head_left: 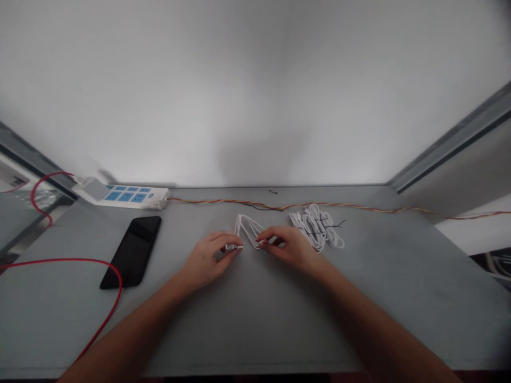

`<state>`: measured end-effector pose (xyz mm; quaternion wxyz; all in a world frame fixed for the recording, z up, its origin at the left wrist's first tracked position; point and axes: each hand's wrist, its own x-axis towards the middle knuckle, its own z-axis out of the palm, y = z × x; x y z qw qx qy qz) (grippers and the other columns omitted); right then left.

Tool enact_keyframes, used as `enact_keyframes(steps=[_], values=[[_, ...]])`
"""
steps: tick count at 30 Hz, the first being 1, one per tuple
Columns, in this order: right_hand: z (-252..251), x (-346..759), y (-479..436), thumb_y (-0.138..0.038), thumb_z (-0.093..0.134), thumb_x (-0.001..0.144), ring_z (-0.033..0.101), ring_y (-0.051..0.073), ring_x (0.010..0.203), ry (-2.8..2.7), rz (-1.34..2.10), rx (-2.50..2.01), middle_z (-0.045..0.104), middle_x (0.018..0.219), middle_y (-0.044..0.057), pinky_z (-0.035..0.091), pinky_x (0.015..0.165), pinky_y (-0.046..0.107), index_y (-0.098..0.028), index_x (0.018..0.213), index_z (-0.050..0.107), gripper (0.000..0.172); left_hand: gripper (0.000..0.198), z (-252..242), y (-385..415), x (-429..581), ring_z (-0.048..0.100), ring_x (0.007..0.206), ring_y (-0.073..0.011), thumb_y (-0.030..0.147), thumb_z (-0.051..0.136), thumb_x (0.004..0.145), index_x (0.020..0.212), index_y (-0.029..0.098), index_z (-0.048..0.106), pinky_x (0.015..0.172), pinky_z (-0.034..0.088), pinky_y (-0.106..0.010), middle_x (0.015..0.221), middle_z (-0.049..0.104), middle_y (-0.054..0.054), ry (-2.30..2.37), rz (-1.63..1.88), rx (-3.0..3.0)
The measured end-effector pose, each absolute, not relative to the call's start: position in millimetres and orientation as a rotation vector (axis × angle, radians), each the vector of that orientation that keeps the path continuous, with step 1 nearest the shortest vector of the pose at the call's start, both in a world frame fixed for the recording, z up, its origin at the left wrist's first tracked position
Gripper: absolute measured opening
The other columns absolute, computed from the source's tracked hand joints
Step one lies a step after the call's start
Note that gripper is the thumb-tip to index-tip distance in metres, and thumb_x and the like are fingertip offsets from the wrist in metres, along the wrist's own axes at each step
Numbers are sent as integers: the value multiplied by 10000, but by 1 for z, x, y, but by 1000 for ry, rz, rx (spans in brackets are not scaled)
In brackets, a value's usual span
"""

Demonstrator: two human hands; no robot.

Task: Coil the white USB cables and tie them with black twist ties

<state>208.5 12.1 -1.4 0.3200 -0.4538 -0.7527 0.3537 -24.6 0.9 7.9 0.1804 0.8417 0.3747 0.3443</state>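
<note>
A loosely looped white cable (247, 226) lies between my hands on the grey table. My left hand (213, 259) pinches one part of it between thumb and fingers. On the other side, my right hand (288, 246) grips another part with its fingertips. The loops rise to a bend a little beyond both hands. Just past my right hand sit bundled white cables (317, 226), bound with dark ties whose ends stick out.
At the back left a white power strip (138, 197) holds a plugged-in charger (93, 189). A black phone (133, 250) lies in front of it. A red cable (118, 290) curves across the left side. Twisted coloured wires (223, 201) run along the back, near a dark tie (273, 192).
</note>
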Motion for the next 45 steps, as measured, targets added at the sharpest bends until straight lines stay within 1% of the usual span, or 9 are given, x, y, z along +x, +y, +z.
enact_keyframes(steps=[5, 10, 19, 24, 31, 36, 41, 43, 45], values=[[2, 208, 12, -220, 626, 794, 643, 132, 683, -2008, 942, -1172, 722, 838, 18, 498, 613, 232, -218, 870, 699, 105, 121, 8, 1, -25, 648, 749, -121, 183, 570, 868, 965, 208, 638, 696, 532, -243, 934, 711, -31, 1040, 981, 2372], [3, 208, 11, -219, 623, 794, 640, 131, 675, -2013, 920, -1165, 717, 825, 18, 498, 602, 229, -214, 865, 694, 100, 120, 8, 1, -25, 656, 802, -135, 176, 567, 870, 962, 208, 636, 734, 531, -256, 916, 713, -31, 1046, 983, 2397], [2, 206, 10, -205, 629, 794, 644, 134, 670, -2006, 854, -1169, 713, 800, 14, 509, 607, 236, -217, 828, 684, 65, 117, 7, 1, -25, 619, 684, -109, 196, 568, 871, 964, 211, 638, 684, 528, -248, 918, 705, -26, 1060, 1005, 2398], [1, 205, 11, -217, 626, 797, 643, 137, 667, -2006, 837, -1161, 713, 797, 17, 509, 599, 240, -218, 832, 685, 69, 112, 6, 1, -25, 616, 686, -115, 223, 562, 877, 955, 209, 640, 698, 529, -266, 915, 706, -32, 1082, 999, 2385], [4, 204, 9, -214, 627, 791, 627, 133, 648, -2017, 839, -1191, 706, 775, 16, 493, 593, 237, -214, 823, 687, 67, 110, 7, 1, -24, 616, 697, -117, 216, 564, 875, 956, 206, 637, 691, 527, -260, 920, 705, -34, 1075, 997, 2383], [4, 205, 9, -220, 613, 807, 622, 132, 630, -2045, 859, -1225, 713, 777, 9, 484, 580, 234, -229, 880, 697, 112, 128, 5, 1, -25, 614, 700, -122, 239, 542, 883, 977, 209, 624, 674, 525, -266, 944, 705, -38, 1143, 994, 2335], [0, 204, 13, -258, 574, 850, 645, 159, 694, -2108, 762, -1193, 729, 876, 39, 495, 638, 268, -229, 957, 698, 166, 179, 0, 5, -25, 607, 647, -109, 302, 446, 936, 1046, 192, 535, 575, 494, -225, 962, 704, -50, 1297, 991, 2048], [-2, 205, 14, -289, 550, 872, 644, 171, 703, -2120, 704, -1209, 726, 891, 55, 491, 643, 282, -219, 987, 688, 193, 188, -1, 9, -26, 606, 636, -112, 322, 449, 933, 1025, 183, 534, 555, 482, -219, 920, 699, -49, 1317, 990, 1989], [-4, 205, 16, -312, 513, 892, 639, 184, 703, -2111, 631, -1266, 713, 842, 67, 482, 644, 292, -198, 951, 678, 210, 182, -2, 13, -27, 615, 675, -129, 315, 464, 918, 971, 178, 572, 588, 488, -237, 880, 689, -46, 1333, 942, 2037]])
